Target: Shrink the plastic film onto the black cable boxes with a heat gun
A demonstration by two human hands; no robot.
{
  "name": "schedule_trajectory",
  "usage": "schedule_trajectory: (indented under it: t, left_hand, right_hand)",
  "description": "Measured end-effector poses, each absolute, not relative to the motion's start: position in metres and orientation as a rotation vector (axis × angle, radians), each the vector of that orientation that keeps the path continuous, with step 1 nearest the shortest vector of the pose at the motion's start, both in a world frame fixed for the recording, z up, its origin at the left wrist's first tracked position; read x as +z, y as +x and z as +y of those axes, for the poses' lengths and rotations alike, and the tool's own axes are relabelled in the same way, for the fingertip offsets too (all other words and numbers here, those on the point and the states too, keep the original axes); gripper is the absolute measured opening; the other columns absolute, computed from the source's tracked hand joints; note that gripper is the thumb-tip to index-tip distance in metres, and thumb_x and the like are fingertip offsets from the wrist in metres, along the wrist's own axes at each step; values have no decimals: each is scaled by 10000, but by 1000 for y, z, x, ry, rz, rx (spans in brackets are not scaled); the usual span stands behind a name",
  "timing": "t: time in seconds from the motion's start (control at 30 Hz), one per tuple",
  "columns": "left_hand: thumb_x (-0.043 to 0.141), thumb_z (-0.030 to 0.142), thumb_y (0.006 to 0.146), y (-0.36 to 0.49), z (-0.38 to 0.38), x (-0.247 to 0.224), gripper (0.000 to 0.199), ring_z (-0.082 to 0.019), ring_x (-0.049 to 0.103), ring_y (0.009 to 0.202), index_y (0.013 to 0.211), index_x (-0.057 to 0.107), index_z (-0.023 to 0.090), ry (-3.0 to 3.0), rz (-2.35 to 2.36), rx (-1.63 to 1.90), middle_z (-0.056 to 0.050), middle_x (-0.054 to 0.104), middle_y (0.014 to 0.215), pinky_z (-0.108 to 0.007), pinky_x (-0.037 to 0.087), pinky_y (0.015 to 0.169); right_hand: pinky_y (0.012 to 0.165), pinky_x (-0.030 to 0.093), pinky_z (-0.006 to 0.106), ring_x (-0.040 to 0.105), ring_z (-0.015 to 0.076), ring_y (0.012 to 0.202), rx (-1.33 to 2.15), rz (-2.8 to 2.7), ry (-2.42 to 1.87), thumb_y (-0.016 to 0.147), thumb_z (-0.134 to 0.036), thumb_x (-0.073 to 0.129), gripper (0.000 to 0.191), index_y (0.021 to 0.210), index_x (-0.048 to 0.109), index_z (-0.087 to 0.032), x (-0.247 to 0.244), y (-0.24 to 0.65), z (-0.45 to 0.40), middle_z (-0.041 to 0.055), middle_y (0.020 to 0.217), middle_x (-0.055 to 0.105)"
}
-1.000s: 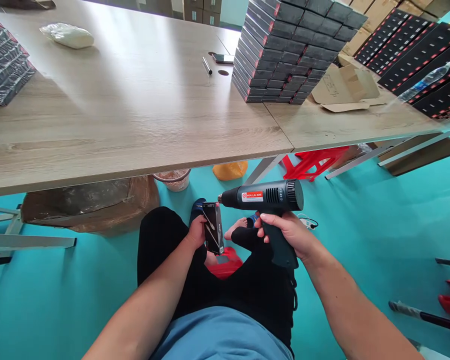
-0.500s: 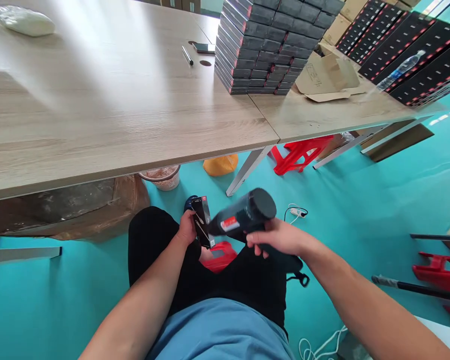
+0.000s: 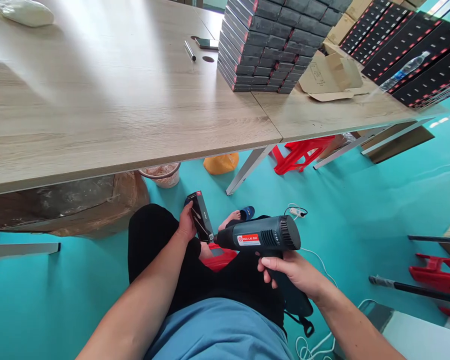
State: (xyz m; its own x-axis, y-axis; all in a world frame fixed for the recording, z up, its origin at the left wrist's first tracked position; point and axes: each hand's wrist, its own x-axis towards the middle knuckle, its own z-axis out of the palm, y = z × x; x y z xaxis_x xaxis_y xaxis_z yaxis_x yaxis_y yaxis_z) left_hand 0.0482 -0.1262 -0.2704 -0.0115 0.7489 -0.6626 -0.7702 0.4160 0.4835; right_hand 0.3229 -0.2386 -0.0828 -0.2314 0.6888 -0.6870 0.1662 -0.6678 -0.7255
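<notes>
My left hand (image 3: 187,223) is closed around the side of a small black box (image 3: 200,218) with white print and a red mark at its top, held above my lap. In my right hand (image 3: 285,267) is the handle of a dark heat gun (image 3: 264,235) with a red and white label. Its nozzle points left, at the lower end of the box; I cannot tell whether the two touch. A cord hangs from the bottom of the handle.
The wooden table (image 3: 135,115) lies ahead, carrying a tall stack of dark boxes (image 3: 270,55), a phone (image 3: 207,44), a pen (image 3: 189,50) and flattened cardboard (image 3: 330,75). Beneath are a waste basket (image 3: 165,176), a large carton (image 3: 71,205) and a red stool (image 3: 300,153).
The heat gun has moved right and down, its side now turned more to view. My left hand has tilted the black box to show a narrow side. A slippered foot now shows beyond the gun.
</notes>
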Motion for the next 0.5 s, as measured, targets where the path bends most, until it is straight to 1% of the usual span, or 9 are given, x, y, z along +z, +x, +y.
schedule_trajectory:
  t: [0.07,0.17,0.27,0.33,0.37,0.43,0.5]
  left_hand:
    - [659,457,864,48,-126,-270,315,-186,613,506,926,711,153,-33,1020,1206,-35,673,640,-289,470,482]
    - [661,493,878,47,-127,-269,347,-173,600,500,955,721,161,-24,1021,1207,-26,666,638,-275,461,474]
    - [658,558,886,46,-128,-269,408,-170,607,515,983,715,166,-3,1042,1182,-27,663,656,-267,466,479]
    - [651,625,879,43,-129,-269,470,-191,641,564,1020,696,179,-19,1049,1137,-41,676,706,-275,483,491]
    - [645,666,869,41,-129,-269,509,-208,662,602,1046,683,190,-41,1035,1109,-52,686,744,-280,489,496]
    - [635,736,841,37,-129,-268,578,-245,698,696,1083,659,211,-105,957,1067,-82,700,831,-286,497,505]
    - [639,750,827,32,-129,-267,609,-266,708,788,1114,649,213,-151,822,1030,-116,697,910,-276,497,515]
  right_hand:
    - [574,534,317,658,202,679,1928,-1022,-1659,742,-545,813,444,947,741,-158,-87,318,-240,68,846,731]
    - [587,536,323,644,204,670,1868,-1073,-1693,741,-564,806,436,901,744,-163,-92,310,-243,55,780,714]
    - [583,533,334,633,212,648,1959,-1112,-1651,748,-556,809,414,879,753,-167,-93,308,-246,49,722,703]
    - [607,540,336,634,211,658,1917,-1120,-1661,770,-545,810,386,855,760,-171,-92,311,-247,50,715,704]
    - [621,544,332,638,209,671,1865,-1090,-1673,782,-540,811,379,869,767,-174,-91,313,-247,52,730,710]
    - [621,550,313,650,202,699,1793,-948,-1658,788,-524,828,392,974,779,-182,-89,319,-245,58,814,734]
    - [589,550,286,657,193,710,1798,-770,-1583,770,-499,858,438,1061,773,-182,-87,324,-243,67,886,743]
